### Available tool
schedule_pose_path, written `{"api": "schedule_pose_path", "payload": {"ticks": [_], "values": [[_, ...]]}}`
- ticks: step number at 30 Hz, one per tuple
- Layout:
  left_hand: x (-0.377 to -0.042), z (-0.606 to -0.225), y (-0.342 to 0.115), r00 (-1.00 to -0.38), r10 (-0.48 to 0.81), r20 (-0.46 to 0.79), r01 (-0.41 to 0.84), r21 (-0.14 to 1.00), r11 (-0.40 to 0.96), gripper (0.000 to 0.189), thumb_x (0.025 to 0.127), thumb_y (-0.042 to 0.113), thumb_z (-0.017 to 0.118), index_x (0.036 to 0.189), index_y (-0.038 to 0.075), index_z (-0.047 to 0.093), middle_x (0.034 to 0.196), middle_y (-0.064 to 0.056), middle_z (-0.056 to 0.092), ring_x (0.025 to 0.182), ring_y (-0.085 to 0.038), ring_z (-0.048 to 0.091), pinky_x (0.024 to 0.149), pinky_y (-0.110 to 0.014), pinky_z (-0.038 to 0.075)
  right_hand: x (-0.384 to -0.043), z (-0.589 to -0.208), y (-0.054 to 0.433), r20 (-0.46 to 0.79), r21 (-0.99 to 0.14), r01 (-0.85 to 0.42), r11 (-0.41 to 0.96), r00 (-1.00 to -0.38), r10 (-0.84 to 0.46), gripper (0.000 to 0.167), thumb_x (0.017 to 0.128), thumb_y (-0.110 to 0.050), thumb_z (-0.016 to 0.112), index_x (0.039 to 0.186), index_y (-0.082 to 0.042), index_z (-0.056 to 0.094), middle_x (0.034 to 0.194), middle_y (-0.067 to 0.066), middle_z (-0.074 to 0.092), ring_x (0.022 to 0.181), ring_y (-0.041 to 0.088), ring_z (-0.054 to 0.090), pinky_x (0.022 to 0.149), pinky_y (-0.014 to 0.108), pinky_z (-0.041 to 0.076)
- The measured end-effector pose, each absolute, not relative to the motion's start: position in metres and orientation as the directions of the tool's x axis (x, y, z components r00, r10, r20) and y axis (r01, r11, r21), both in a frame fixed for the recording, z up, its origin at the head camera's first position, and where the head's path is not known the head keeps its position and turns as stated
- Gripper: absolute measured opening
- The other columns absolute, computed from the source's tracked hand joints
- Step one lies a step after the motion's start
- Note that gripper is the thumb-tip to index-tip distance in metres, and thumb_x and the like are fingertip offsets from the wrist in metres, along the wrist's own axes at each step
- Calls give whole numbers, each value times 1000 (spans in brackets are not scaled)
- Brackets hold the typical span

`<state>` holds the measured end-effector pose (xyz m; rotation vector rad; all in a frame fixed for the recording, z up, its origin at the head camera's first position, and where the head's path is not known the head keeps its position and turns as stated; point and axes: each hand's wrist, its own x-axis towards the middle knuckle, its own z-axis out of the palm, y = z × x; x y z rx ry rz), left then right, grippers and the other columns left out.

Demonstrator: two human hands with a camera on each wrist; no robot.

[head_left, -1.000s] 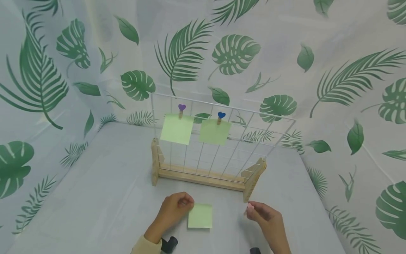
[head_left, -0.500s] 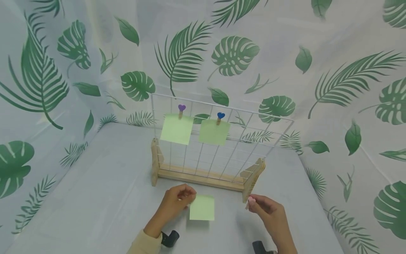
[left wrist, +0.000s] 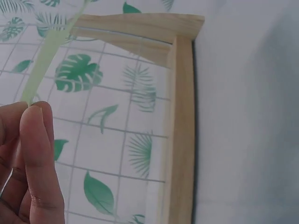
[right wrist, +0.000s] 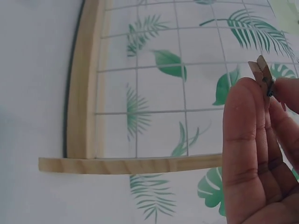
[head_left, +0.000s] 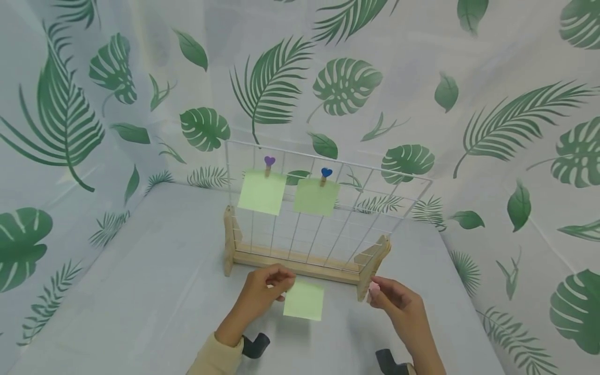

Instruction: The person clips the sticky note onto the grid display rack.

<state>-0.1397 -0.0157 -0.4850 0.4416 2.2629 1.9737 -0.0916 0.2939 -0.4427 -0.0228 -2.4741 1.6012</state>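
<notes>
My left hand [head_left: 263,287] pinches a light green sticky note [head_left: 303,301] by its left edge, held up over the table in front of the rack. In the left wrist view the note [left wrist: 44,63] appears nearly edge-on between thumb and finger. My right hand [head_left: 398,302] grips a small wooden clothespin [right wrist: 262,74] with a pink decoration [head_left: 374,289], near the rack's right foot. The white wire grid rack [head_left: 300,234] stands on a wooden base. Two green notes hang on it: one [head_left: 261,192] under a purple heart clothespin [head_left: 269,162], another [head_left: 316,197] under a blue heart clothespin [head_left: 326,174].
A white cloth [head_left: 140,291] covers the table. Behind and beside it hang white curtains with green leaf prints [head_left: 347,86]. The rack's wooden feet [head_left: 228,239] stick out toward me at both ends.
My left hand has lifted the sticky note off the table and carried it forward and slightly right. My right hand, with the clothespin, has also moved forward a little.
</notes>
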Motion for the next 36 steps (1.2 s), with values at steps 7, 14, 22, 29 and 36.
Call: {"api": "schedule_pose_path", "payload": {"ticks": [7, 14, 22, 29, 36], "values": [[-143, -474, -12, -957, 262, 126, 155, 983, 94, 14, 104, 13, 75, 114, 3, 77, 99, -7, 77, 85, -14, 70, 70, -27, 64, -96, -435, 294, 121, -909, -55, 413, -983, 136, 26, 104, -7, 74, 122, 12, 72, 106, 15, 78, 85, 11, 76, 75, 22, 63], [-148, -462, -8, -952, 262, 158, 188, 977, 96, 10, 103, 11, 76, 107, 2, 78, 97, -7, 77, 83, -22, 72, 66, -25, 62, -100, -425, 294, 101, -921, -54, 385, -989, 104, 24, 104, -7, 73, 120, 11, 72, 110, 17, 77, 87, 9, 76, 77, 24, 63], [-154, -448, -3, -948, 255, 190, 222, 970, 100, 11, 103, 14, 77, 107, 5, 79, 95, -6, 77, 80, -20, 70, 65, -26, 61, -105, -410, 295, 139, -914, -118, 387, -990, 26, 21, 104, -3, 72, 119, 11, 73, 101, 1, 76, 87, 14, 76, 77, 24, 63], [-161, -433, 4, -943, 260, 209, 237, 968, 81, 12, 103, 13, 77, 107, 3, 79, 95, -7, 78, 80, -27, 72, 65, -26, 62, -107, -399, 297, 206, -906, -198, 375, -978, -18, 20, 104, 2, 69, 119, 15, 71, 99, -7, 76, 87, 9, 76, 76, 25, 64], [-165, -422, 8, -936, 261, 237, 267, 960, 88, 11, 103, 14, 77, 108, 5, 79, 99, -6, 79, 83, -15, 70, 68, -28, 63, -107, -385, 300, 232, -893, -222, 390, -972, -22, 22, 105, 1, 68, 122, 14, 71, 99, -7, 76, 86, 9, 76, 77, 24, 63]]}}
